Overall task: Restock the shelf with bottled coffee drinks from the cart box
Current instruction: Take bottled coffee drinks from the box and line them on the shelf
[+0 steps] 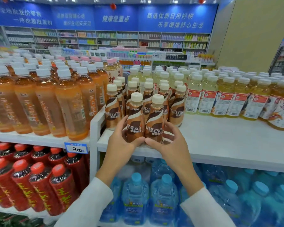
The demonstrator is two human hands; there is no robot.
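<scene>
Two brown Nescafe coffee bottles with cream caps stand side by side at the front of the white shelf (220, 141). My left hand (121, 145) grips the left bottle (135, 118) near its base. My right hand (169, 143) grips the right bottle (155, 122) the same way, thumbs almost meeting in front. Behind them stand several more of the same coffee bottles (177, 110) in rows. The cart box is out of view.
Orange tea bottles (69, 105) fill the shelf to the left, behind a white divider (95, 125). Pale yellow drinks (210, 95) stand to the right. Red-capped bottles (38, 182) and blue water jugs (164, 199) sit below. A price tag (76, 148) hangs on the left shelf edge.
</scene>
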